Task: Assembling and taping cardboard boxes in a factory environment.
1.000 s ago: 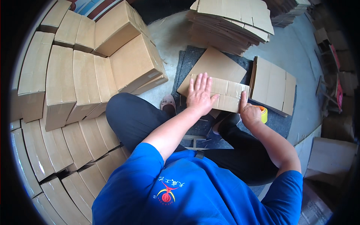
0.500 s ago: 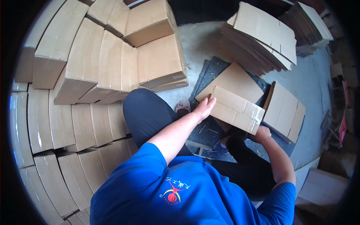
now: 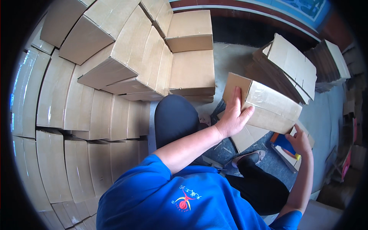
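A closed cardboard box (image 3: 274,111) is held up in front of me, tilted, with shiny clear tape over part of its upper face. My left hand (image 3: 234,117) grips its left end, the fingers lying on the end panel and the thumb on the near side. By the box's right end, my right hand (image 3: 300,141) is closed around a blue and orange tape dispenser (image 3: 282,142) with a yellow end. The fingertips of that hand touch or nearly touch the box corner. Below the box, a flat cardboard piece (image 3: 247,138) lies on a dark mat.
Stacked cardboard boxes (image 3: 191,71) rise along my left side and ahead. Piles of flattened cartons (image 3: 293,67) stand far right, with another pile (image 3: 331,61) behind. Flat cardboard (image 3: 285,159) lies beside my foot (image 3: 249,158). A wall (image 3: 260,28) runs along the back.
The box has been lifted and turned, so its taped face and left end panel now show. Both hands moved with it, and the tape dispenser has come into sight. The view has shifted.
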The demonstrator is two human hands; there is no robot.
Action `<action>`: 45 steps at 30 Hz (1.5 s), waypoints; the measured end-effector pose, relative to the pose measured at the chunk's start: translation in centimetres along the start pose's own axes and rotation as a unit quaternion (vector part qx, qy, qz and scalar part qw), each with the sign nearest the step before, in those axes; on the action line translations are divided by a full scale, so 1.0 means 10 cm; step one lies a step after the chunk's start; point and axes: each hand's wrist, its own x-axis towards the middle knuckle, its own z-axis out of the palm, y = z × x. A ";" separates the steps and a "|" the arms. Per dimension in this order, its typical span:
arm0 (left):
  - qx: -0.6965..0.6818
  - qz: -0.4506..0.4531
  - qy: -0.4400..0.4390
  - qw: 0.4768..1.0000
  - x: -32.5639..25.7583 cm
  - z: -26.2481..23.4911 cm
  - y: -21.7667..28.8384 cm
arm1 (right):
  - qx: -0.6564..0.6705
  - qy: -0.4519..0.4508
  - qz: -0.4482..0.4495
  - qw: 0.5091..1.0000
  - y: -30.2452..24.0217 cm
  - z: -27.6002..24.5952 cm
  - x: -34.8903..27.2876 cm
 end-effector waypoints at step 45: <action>0.532 -0.106 -0.014 0.840 1.95 -1.78 -0.65 | 0.292 0.209 -0.010 0.933 -0.25 0.45 0.22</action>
